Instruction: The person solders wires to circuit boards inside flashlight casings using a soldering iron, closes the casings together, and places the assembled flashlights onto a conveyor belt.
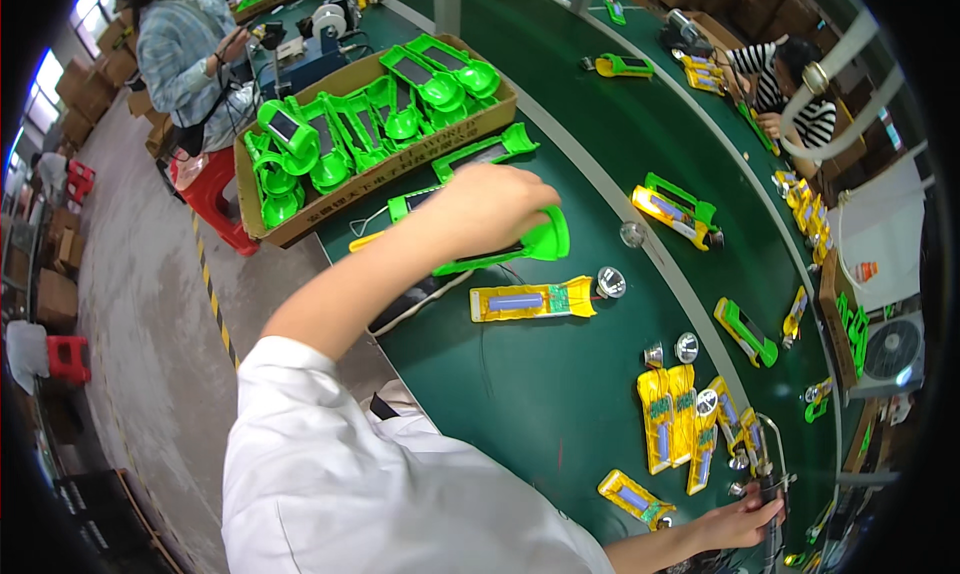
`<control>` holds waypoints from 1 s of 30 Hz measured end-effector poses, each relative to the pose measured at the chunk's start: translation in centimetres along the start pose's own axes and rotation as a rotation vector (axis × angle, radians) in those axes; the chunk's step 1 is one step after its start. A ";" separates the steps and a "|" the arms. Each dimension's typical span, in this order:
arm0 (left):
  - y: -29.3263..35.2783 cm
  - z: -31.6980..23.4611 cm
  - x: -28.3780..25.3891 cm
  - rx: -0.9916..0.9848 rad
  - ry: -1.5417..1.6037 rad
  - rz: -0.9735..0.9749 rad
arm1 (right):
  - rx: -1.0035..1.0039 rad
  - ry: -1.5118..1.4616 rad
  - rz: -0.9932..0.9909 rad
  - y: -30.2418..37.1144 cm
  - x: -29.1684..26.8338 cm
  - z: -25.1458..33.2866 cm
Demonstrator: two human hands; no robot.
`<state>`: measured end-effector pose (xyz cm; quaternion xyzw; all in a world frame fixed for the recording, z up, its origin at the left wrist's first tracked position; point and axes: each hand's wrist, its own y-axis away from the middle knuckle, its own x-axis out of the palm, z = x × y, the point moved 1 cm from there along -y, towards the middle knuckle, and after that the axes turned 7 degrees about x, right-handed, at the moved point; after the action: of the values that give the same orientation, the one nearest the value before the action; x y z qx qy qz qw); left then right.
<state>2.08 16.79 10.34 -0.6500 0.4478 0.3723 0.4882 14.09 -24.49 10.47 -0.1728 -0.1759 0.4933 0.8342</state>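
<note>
My left hand [497, 210] is over the table, its fingers closed on the rounded end of a green plastic flashlight shell [548, 236]. The fingertips are partly hidden behind the hand. Just below lies an open yellow flashlight half [518, 302] with a battery and green circuit board, wired to a clear reflector cup [610, 282]. At the lower right my right hand [745, 522] is wrapped round a black cylindrical tool [771, 496] with a bent metal loop at its top. Several yellow halves [655, 419] with batteries and reflectors lie close to that hand.
A cardboard box [385, 154] full of green shells stands at the far left of the green table. More green shells [485, 152] lie before it. Flashlight parts [675, 214] sit on the curved belt beyond. Two other people work at the far left and far right.
</note>
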 end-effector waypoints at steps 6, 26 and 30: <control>-3.8 -0.4 9.7 -0.112 0.121 0.192 | 0.019 -0.099 -0.012 -0.9 -0.7 0.3; 1.5 -8.2 12.7 0.159 0.119 0.131 | 0.319 -0.222 0.149 0.7 2.2 0.8; 1.5 -9.9 13.6 0.183 0.147 0.192 | 0.405 -0.233 0.216 1.0 2.1 0.0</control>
<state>5.48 4.07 -0.20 -0.5824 0.5747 0.3264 0.4734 14.26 -22.21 10.28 0.0379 -0.1492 0.6213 0.7683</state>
